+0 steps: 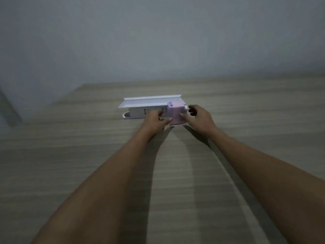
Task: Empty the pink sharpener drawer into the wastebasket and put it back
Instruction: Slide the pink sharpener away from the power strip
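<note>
A small pink pencil sharpener (175, 113) stands on the wooden table (88, 155), far from me, with a white crank knob on its right side. My left hand (155, 119) touches its left side, thumb against the lower front. My right hand (198, 118) is at its right side, thumb on the front and fingers curled near the crank. The picture is blurred, so I cannot make out the drawer or how firm either grip is. No wastebasket is in view.
A white power strip (140, 111) lies just behind and left of the sharpener, under a white shelf-like tray (149, 102). A grey wall (158, 41) rises behind the table's far edge. The table's left edge runs diagonally at the far left.
</note>
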The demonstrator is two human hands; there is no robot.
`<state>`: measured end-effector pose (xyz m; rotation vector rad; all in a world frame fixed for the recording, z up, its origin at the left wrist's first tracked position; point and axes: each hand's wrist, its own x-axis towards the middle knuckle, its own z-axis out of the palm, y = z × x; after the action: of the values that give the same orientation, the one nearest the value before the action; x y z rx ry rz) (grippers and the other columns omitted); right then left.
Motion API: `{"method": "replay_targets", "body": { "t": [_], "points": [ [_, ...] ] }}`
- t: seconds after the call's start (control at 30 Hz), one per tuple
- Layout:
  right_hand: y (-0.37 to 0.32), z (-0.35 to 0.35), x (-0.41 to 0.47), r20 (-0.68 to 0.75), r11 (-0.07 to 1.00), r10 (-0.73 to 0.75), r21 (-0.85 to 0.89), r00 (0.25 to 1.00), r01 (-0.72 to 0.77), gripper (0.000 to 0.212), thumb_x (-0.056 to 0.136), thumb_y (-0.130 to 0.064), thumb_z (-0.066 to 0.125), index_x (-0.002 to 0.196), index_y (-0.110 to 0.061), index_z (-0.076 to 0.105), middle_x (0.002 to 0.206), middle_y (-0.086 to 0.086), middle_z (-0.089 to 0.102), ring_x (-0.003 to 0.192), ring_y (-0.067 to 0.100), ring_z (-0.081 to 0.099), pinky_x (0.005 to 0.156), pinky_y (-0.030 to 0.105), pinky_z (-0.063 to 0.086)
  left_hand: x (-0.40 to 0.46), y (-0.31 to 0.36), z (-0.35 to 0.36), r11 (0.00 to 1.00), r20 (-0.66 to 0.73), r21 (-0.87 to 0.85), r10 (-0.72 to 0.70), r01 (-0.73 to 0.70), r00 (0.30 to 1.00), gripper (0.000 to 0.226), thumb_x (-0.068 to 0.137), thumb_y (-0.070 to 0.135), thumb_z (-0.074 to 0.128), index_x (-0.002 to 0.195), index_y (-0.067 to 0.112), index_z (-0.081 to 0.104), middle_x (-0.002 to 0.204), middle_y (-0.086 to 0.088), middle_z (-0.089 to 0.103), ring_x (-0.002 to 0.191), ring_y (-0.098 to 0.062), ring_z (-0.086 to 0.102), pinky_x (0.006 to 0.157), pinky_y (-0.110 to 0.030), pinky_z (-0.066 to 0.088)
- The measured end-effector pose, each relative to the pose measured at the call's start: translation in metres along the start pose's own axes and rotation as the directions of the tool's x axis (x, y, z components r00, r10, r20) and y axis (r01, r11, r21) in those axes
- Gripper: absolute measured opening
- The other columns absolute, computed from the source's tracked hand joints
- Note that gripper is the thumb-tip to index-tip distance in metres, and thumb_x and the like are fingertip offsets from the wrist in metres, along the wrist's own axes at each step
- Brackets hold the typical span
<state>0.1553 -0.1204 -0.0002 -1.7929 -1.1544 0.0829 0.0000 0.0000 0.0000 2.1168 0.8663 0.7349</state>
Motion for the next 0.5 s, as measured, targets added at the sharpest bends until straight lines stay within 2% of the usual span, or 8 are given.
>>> {"method": "replay_targets", "body": {
  "t": [0.03, 0.13, 0.23, 0.33, 0.43, 0.5],
  "points": [
    [0.004, 0.002, 0.004, 0.006, 0.999, -0.001, 0.042, 1.0, 0.001, 0.061, 0.085, -0.03, 0.081, 0.136, -0.003, 0.061, 0.128, 0.015, 0.069, 0.114, 0.026, 0.067, 0.094, 0.034, 0.053, 0.006, -0.002, 0.004, 0.999, 0.024, -0.035, 0.002, -0.001, 1.0, 0.063, 0.085, 0.035, 0.078, 0.137, 0.003, 0.061, 0.129, -0.015, 0.07, 0.115, -0.033, 0.068, 0.098, -0.049, 0.055],
    [0.009, 0.002, 0.01, 0.08, 0.992, 0.021, 0.124, 0.997, -0.031, 0.056, 0.081, -0.019, 0.084, 0.13, -0.001, 0.064, 0.119, 0.011, 0.073, 0.108, 0.025, 0.07, 0.098, 0.039, 0.056, 0.014, 0.0, 0.009, 0.997, 0.055, -0.08, 0.015, -0.011, 0.998, 0.049, 0.088, 0.023, 0.078, 0.13, 0.001, 0.067, 0.117, -0.013, 0.075, 0.103, -0.025, 0.071, 0.085, -0.035, 0.058],
    [0.021, 0.004, 0.017, 0.109, 0.977, 0.021, 0.209, 0.994, -0.043, 0.049, 0.083, -0.008, 0.082, 0.128, 0.004, 0.066, 0.118, 0.014, 0.074, 0.107, 0.027, 0.072, 0.098, 0.038, 0.057, 0.016, -0.002, 0.013, 0.987, 0.063, -0.16, 0.043, -0.032, 0.997, 0.046, 0.089, 0.016, 0.076, 0.131, 0.001, 0.065, 0.116, -0.013, 0.074, 0.099, -0.023, 0.071, 0.078, -0.027, 0.056],
    [0.022, 0.005, 0.019, 0.152, 0.977, 0.01, 0.211, 0.988, -0.042, 0.044, 0.085, 0.0, 0.077, 0.127, 0.005, 0.065, 0.116, 0.015, 0.072, 0.101, 0.023, 0.068, 0.092, 0.026, 0.057, 0.019, -0.004, 0.012, 0.987, 0.063, -0.161, 0.021, -0.01, 0.998, 0.046, 0.089, 0.015, 0.076, 0.131, 0.001, 0.064, 0.116, -0.012, 0.074, 0.099, -0.022, 0.07, 0.08, -0.028, 0.055],
    [0.021, 0.005, 0.018, 0.169, 0.969, -0.001, 0.244, 0.986, -0.04, 0.043, 0.085, 0.002, 0.077, 0.126, 0.004, 0.065, 0.115, 0.013, 0.071, 0.103, 0.025, 0.068, 0.092, 0.027, 0.057, 0.014, 0.0, 0.01, 0.985, 0.069, -0.175, 0.018, -0.006, 0.997, 0.046, 0.088, 0.012, 0.077, 0.131, 0.0, 0.064, 0.114, -0.015, 0.074, 0.093, -0.022, 0.069, 0.074, -0.029, 0.054],
    [0.018, 0.002, 0.014, 0.189, 0.968, 0.006, 0.247, 0.982, -0.053, 0.045, 0.084, -0.001, 0.078, 0.127, 0.002, 0.065, 0.119, 0.015, 0.072, 0.108, 0.028, 0.069, 0.098, 0.035, 0.056, 0.008, 0.003, 0.007, 0.985, 0.078, -0.171, 0.013, 0.001, 0.997, 0.048, 0.088, 0.011, 0.077, 0.133, 0.001, 0.063, 0.114, -0.015, 0.074, 0.098, -0.027, 0.071, 0.078, -0.037, 0.059]
  ]
}}
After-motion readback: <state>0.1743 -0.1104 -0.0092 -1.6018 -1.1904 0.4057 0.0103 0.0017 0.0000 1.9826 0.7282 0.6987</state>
